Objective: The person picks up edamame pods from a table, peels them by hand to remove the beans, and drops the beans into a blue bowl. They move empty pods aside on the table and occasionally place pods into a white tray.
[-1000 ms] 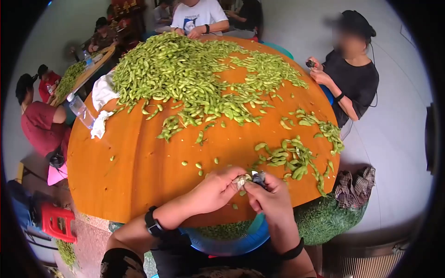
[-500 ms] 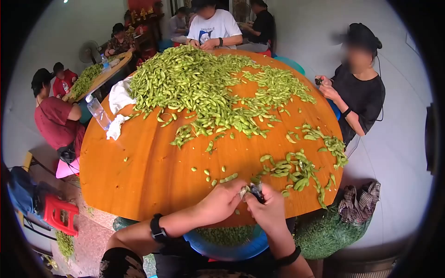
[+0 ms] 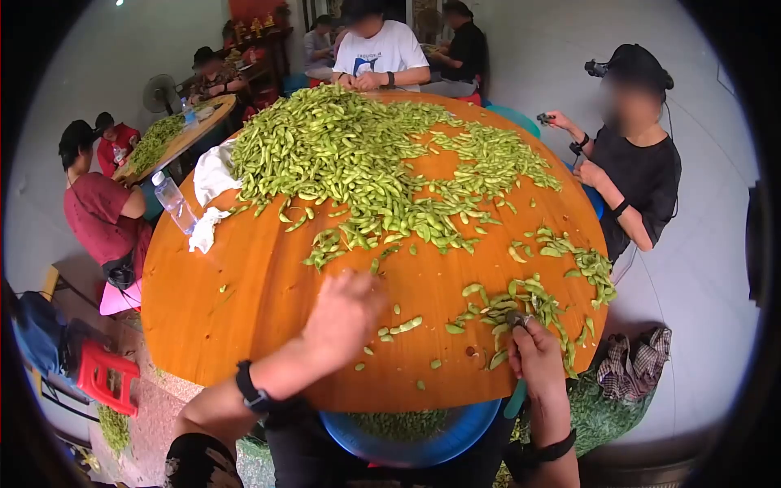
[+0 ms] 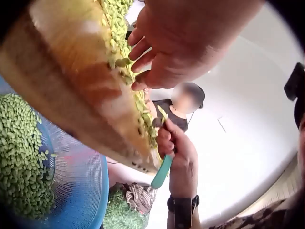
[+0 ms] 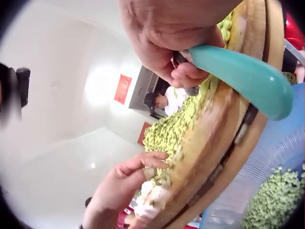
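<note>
In the head view my left hand (image 3: pixel 342 317), blurred, is over the table at the near edge of the big heap of green soybean pods (image 3: pixel 317 146). Its fingers are loosely spread in the left wrist view, with nothing visibly held. My right hand (image 3: pixel 537 358) is beside a smaller pile of pods (image 3: pixel 533 302) and grips a teal-handled tool (image 5: pixel 243 78). The handle sticks out below the palm; a dark end shows by the thumb, and the working tip is partly hidden. A pod (image 3: pixel 405 325) and several loose beans lie between my hands.
A blue basket (image 3: pixel 346 443) of shelled beans sits below the table's near edge. On the left are a water bottle (image 3: pixel 173 202) and white cloth (image 3: pixel 215 172). A person in black (image 3: pixel 647 163) sits at right, another in white (image 3: pixel 381 53) opposite. A green sack (image 3: pixel 606 419) stands at lower right.
My hands were together in front of me, working at a small thing between them. They have parted: the left went forward toward the heap, the right moved right with the tool.
</note>
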Tool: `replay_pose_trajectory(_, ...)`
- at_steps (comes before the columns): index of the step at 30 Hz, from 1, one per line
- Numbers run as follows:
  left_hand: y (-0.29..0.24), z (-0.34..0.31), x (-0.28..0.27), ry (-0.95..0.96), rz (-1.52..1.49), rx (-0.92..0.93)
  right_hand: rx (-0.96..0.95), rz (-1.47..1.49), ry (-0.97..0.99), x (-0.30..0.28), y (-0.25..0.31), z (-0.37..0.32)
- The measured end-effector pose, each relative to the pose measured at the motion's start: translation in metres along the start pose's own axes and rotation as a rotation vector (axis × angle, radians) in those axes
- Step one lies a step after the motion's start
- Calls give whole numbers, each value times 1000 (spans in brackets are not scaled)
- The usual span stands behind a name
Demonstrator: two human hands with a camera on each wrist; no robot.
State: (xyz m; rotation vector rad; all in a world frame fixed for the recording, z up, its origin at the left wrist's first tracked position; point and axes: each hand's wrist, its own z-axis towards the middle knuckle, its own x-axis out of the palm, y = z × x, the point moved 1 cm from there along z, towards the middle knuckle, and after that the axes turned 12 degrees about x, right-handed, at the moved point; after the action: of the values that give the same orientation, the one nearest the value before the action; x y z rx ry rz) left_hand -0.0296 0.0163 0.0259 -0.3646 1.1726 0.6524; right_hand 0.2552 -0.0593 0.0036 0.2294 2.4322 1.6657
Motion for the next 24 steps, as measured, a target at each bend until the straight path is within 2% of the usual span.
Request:
replay_pose_trajectory(3,51,29,15,-64,84,-20,-42,-32,-37,0,-3,-1)
replay_pose_trajectory(7,94,44,43,44,132,59,-16,-59,-20,9,-2,-5)
replay_pose_trajectory(9,98,45,45,109,121,99,16,-60,25,8,-3,-4)
replay_pose_trajectory(11,93,44,34,135,120,-10,37,-38,55,14,2,-7)
replay_pose_trajectory(12,83,43,28,137,115,-3,49,-18,89,19,6,-8)
replay_pose_trajectory(14,52,38,20,4,-293,-234,39,-57,174,33,12,-9)
replay_pose_trajectory(15,34,33,23,-168,-444,-160,26,-54,199,42,14,-8)
replay_pose_trajectory(16,15,29,22,-212,-541,-110,14,-49,223,52,14,-7)
replay_pose_trajectory(17,-3,27,21,-191,-657,-130,18,-41,204,58,13,-4)
replay_pose_trajectory(18,-15,25,20,-167,-773,-153,33,-8,275,65,10,0)
replay_pose_trajectory(19,-23,23,22,-161,-783,-140,46,23,348,69,8,2)
replay_pose_trajectory(22,-33,21,28,-85,-864,-194,112,62,399,75,5,1)
replay_pose_trajectory(24,-34,20,32,-107,-813,-124,117,65,376,76,2,-2)
